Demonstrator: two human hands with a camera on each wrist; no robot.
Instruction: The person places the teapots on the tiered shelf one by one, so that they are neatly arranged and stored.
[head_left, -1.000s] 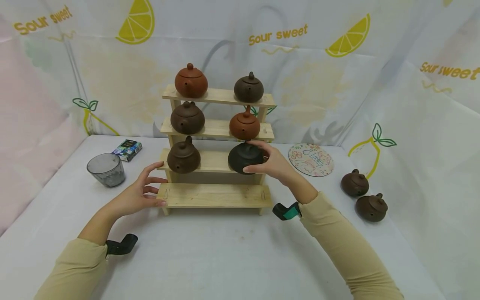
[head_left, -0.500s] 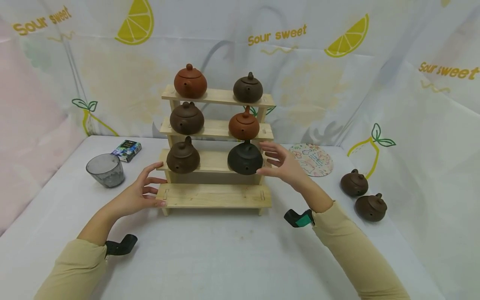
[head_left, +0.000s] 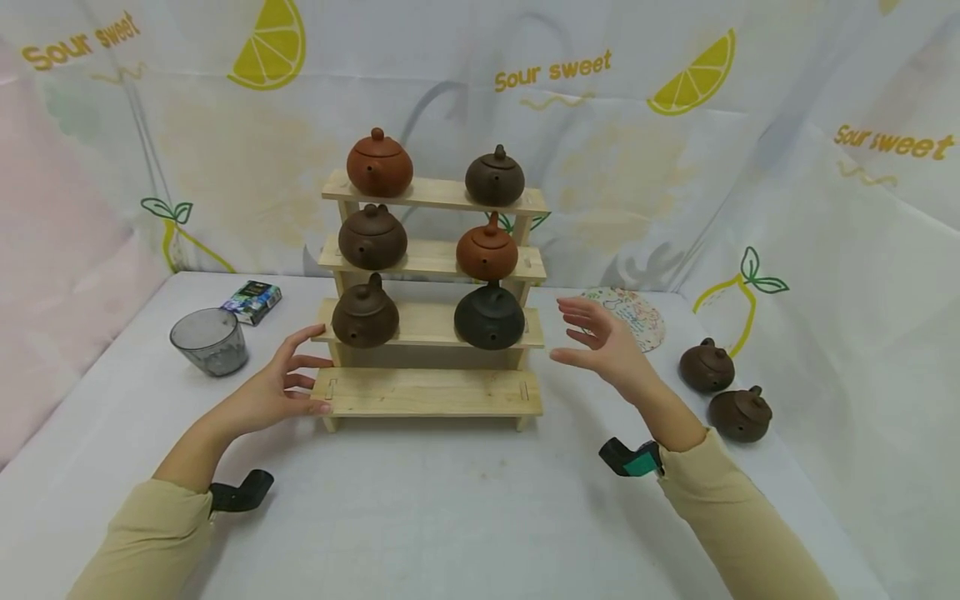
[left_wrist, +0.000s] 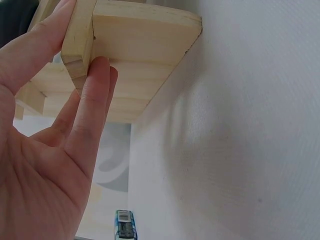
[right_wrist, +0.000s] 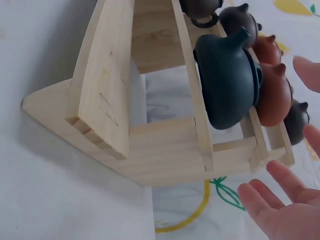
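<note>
A stepped wooden display stand [head_left: 427, 392] holds several small teapots on its upper three tiers. My left hand [head_left: 270, 392] holds the stand's left end, thumb at the lowest board's front and forefinger at the board above; in the left wrist view the hand [left_wrist: 55, 145] has fingertips against the wood. At the right of the third tier down sits a black teapot [head_left: 489, 318], dark blue-green in the right wrist view [right_wrist: 227, 80]. My right hand [head_left: 603, 346] is apart from it, fingers spread and holding nothing. A dark brown teapot [head_left: 365, 315] stands left on that tier.
Two brown teapots [head_left: 707, 366] stand at the table's right edge. Behind my right hand lies a round patterned mat [head_left: 637, 317]. At left are a grey glass cup [head_left: 210, 342] and a small box [head_left: 252, 302]. A printed cloth [head_left: 600, 167] hangs behind.
My right hand has let go of the black teapot and moved right, away from the stand. The teapot stays on its tier. My left hand has kept its place.
</note>
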